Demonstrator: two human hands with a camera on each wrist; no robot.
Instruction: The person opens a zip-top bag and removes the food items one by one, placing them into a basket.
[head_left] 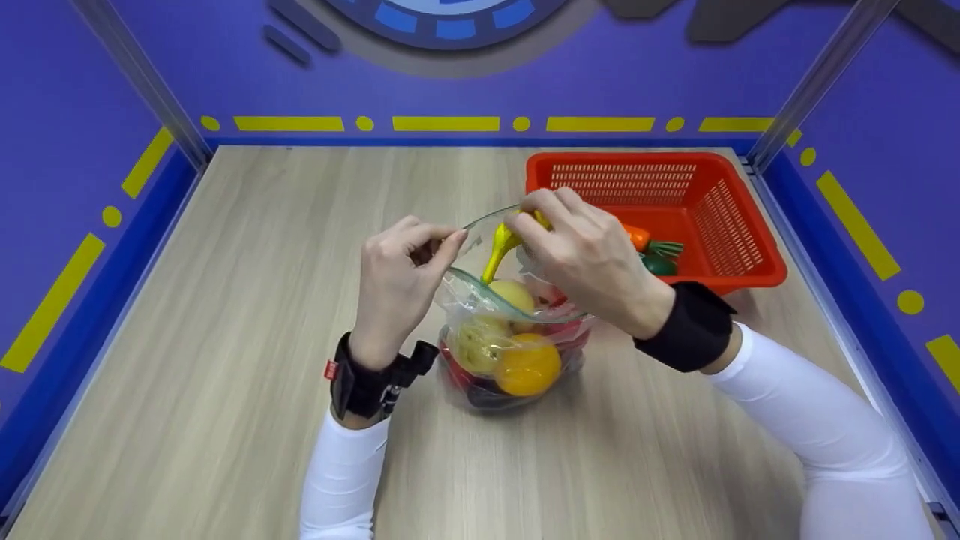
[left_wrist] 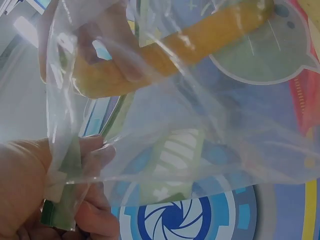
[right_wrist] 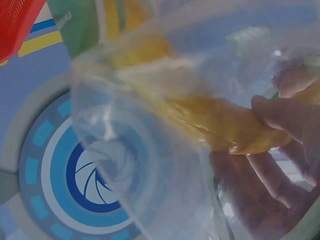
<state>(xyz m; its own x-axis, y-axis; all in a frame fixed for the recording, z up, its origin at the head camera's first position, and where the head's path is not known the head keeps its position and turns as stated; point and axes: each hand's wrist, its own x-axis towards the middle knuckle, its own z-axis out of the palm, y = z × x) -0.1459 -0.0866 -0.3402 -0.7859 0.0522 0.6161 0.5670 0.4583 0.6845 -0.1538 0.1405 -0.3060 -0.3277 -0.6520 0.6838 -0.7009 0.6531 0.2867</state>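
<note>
A clear zip bag stands on the table with its mouth spread. Through its film show an orange, pale yellow-green round fruits, and red and dark items that I cannot identify. My left hand pinches the bag's rim at the left between thumb and fingers; the left wrist view shows the green zip strip in that grip. My right hand holds a yellow banana by its upper end, over the bag's mouth. The banana's lower tip is beside the fruit at the top. Bag film partly veils the right fingers.
A red plastic basket stands at the back right, behind my right hand. Inside lie an orange carrot with green leaves and a dark green item, both partly hidden. Blue-purple panels border the wooden table.
</note>
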